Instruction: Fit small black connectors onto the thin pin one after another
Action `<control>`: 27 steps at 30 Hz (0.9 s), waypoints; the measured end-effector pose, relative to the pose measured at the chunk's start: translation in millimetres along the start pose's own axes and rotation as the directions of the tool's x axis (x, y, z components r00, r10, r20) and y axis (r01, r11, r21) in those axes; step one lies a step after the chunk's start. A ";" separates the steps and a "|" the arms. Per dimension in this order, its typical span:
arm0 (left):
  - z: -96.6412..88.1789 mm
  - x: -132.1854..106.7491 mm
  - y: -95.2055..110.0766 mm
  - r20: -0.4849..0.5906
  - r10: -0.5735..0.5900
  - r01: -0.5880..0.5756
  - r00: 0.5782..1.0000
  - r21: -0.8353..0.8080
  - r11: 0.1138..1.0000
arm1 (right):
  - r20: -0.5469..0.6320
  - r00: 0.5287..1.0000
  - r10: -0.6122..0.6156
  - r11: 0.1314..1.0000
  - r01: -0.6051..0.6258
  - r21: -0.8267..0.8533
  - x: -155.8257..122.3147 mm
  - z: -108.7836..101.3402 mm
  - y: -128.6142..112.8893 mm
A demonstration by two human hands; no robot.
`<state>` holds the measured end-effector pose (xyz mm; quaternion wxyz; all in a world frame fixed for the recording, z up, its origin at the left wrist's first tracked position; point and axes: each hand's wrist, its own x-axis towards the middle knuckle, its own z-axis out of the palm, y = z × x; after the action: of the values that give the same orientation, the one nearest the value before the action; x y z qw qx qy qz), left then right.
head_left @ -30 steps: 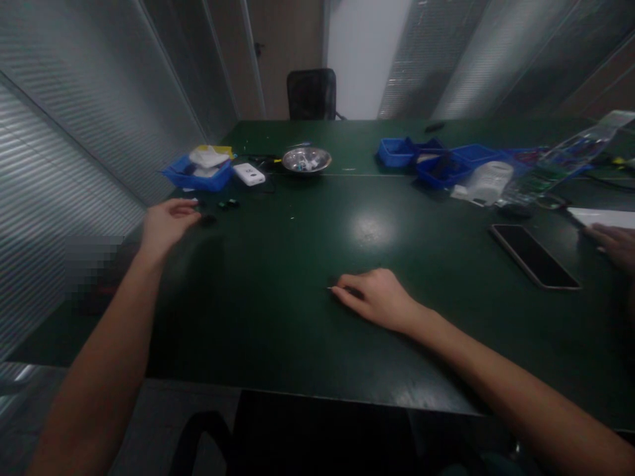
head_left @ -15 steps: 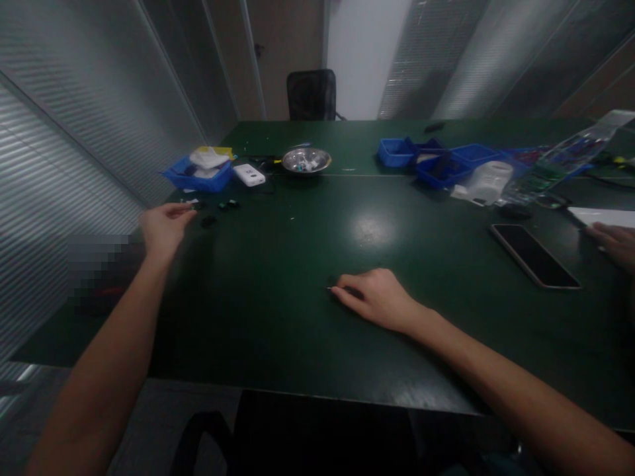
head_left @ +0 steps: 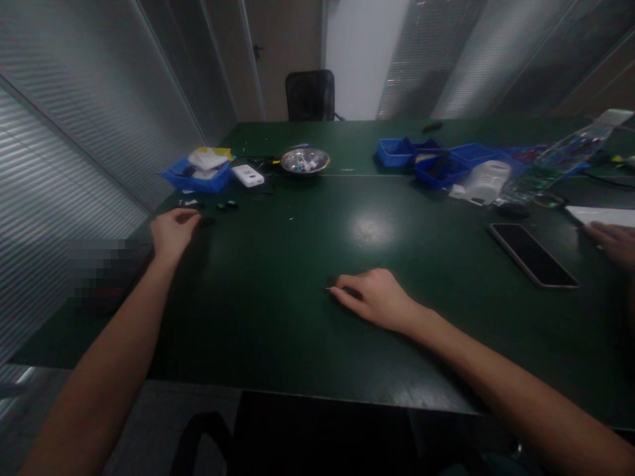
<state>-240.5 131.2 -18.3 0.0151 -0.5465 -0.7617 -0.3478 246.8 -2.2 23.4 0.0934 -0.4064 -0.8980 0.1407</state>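
Observation:
My left hand (head_left: 173,231) is at the left of the green table (head_left: 278,264), thumb and forefinger pressed together. A small dark piece (head_left: 206,222) lies right at its fingertips; whether they grip it or anything else is too small to tell. Just beyond are small dark-green pieces (head_left: 227,205) and white scraps (head_left: 190,202). My right hand (head_left: 374,295) rests on the table near the middle, its thumb and forefinger pinched. A thin, pale tip (head_left: 328,289) sticks out from between them, and the rest of that item is hidden.
At the back left stand a blue bin (head_left: 198,180), a white device (head_left: 248,175) and a metal bowl (head_left: 305,160) with small parts. More blue bins (head_left: 394,153), a clear bottle (head_left: 560,158) and a phone (head_left: 533,256) are on the right. Another person's hand (head_left: 615,239) rests at the right edge.
My left hand has moved a little right and nearer to me, from the white scraps to the small dark piece. My right hand has stayed in place.

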 end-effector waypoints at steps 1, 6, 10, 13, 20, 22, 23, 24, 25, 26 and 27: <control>-0.1 -0.7 1.7 -0.001 0.005 -0.005 1.000 -0.005 1.000 | 0.001 1.000 0.002 1.000 -0.002 -0.002 -0.2 0.1 -0.1; 0.8 -6.3 14.6 0.040 0.037 -0.037 0.999 0.007 0.999 | 0.009 1.000 0.011 1.000 -0.011 0.000 -0.2 -0.1 0.0; 1.2 -7.1 18.4 0.060 0.021 -0.020 0.998 -0.015 1.000 | 0.016 1.000 0.011 1.000 -0.011 0.012 0.6 -1.0 0.3; 1.3 -6.5 17.3 0.051 0.004 -0.002 0.999 -0.047 0.999 | 0.024 1.000 0.016 1.000 -0.017 0.023 0.8 -1.3 0.2; 4.9 -8.1 18.2 0.087 0.013 -0.010 0.996 -0.032 0.999 | 0.020 1.000 0.016 1.000 -0.016 0.012 -0.1 -0.7 0.1; 4.6 -8.2 19.4 0.090 -0.008 0.011 0.996 -0.029 1.000 | 0.021 1.000 0.012 1.000 -0.013 0.013 0.0 -0.5 0.6; 4.1 -8.0 19.8 0.092 -0.018 0.020 0.996 -0.021 1.000 | 0.020 1.000 0.011 1.000 -0.011 0.010 0.1 -0.4 0.8; 3.6 -7.8 20.0 0.093 -0.024 0.025 0.995 -0.013 1.000 | 0.018 1.000 0.010 1.000 -0.010 0.004 0.2 -0.4 0.9; 2.9 -7.6 19.9 0.094 -0.027 0.028 0.995 -0.006 1.000 | 0.015 1.000 0.010 1.000 -0.010 -0.001 0.4 -0.4 0.9; 2.3 -7.3 19.6 0.095 -0.027 0.028 0.995 -0.003 1.000 | 0.015 1.000 0.011 1.000 -0.011 -0.004 0.5 -0.6 0.8; 1.7 -7.0 19.1 0.096 -0.026 0.026 0.995 -0.002 1.000 | 0.014 1.000 0.012 1.000 -0.012 -0.006 0.6 -1.0 0.5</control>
<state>-221.0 129.5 -12.6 -0.0271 -0.5526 -0.7680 -0.3226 247.1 -1.3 24.2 0.0849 -0.4111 -0.8965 0.1416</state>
